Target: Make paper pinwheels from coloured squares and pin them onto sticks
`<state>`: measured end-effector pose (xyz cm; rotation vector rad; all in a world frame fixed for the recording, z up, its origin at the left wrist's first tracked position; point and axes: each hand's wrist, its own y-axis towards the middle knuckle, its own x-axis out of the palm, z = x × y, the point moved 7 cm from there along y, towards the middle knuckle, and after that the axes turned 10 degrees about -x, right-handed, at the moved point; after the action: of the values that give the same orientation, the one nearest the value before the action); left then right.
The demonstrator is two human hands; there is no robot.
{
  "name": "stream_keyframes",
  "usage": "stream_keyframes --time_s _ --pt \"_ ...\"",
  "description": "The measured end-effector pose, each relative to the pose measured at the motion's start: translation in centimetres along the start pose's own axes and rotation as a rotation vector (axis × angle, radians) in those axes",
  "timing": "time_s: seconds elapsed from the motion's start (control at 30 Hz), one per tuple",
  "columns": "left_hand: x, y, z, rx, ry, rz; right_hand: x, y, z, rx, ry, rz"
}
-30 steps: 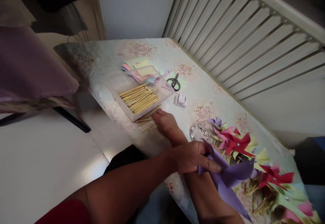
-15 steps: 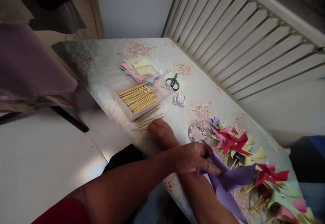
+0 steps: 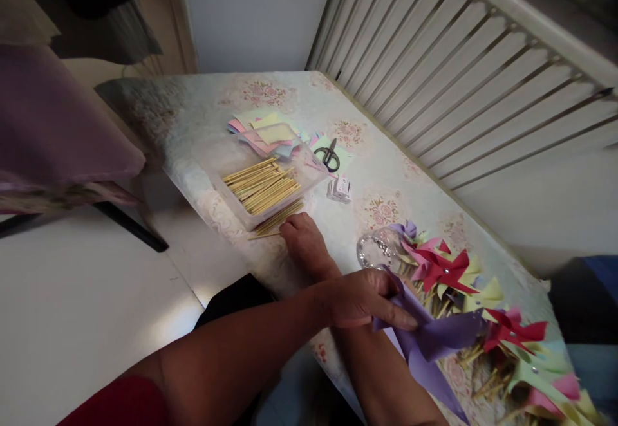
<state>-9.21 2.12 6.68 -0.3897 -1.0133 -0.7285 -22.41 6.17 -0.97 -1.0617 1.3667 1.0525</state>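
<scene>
My arms are crossed over the near edge of the table. My left hand (image 3: 364,300) is closed on a folded purple paper pinwheel (image 3: 434,342), holding it just above the tabletop. My right hand (image 3: 303,240) reaches under the left forearm, knuckles up, its fingers curled down onto a few loose wooden sticks (image 3: 276,220). These lie beside a clear plastic tray (image 3: 226,195) filled with several more sticks (image 3: 263,185).
Finished red, pink, yellow and green pinwheels (image 3: 463,278) are heaped at the right. A clear container of beads (image 3: 374,250) stands by them. Coloured paper squares (image 3: 263,133), black scissors (image 3: 329,154) and a small white box (image 3: 340,189) lie further back. A slatted rail (image 3: 458,72) runs along the right side.
My right hand drew back toward me, then pushed forward again, and the loose sticks now lie gathered closer against the tray. My left hand has kept hold of the purple pinwheel.
</scene>
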Motion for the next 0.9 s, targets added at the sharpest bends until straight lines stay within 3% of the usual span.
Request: stream_keyframes --time_s 0.3,0.53,0.7,0.83,0.9 --pt "0.0 0.4 -0.5 0.026 -0.015 -0.012 -0.9 -1.5 -0.7 0.004 -0.074 0.019" --pt "0.3 0.6 -0.8 -0.012 0.04 0.017 -2.2 -2.8 -1.1 0.089 0.047 0.064" --pt "1.1 0.4 -0.6 -0.005 0.078 0.017 -2.5 -4.8 0.6 0.249 0.458 0.205" --pt "1.3 0.8 -1.1 0.032 0.089 -0.047 -2.0 -8.2 2.9 0.558 1.018 0.376" --pt "1.2 1.1 -1.5 0.043 0.092 -0.07 -2.8 -10.5 3.3 0.677 1.19 0.504"
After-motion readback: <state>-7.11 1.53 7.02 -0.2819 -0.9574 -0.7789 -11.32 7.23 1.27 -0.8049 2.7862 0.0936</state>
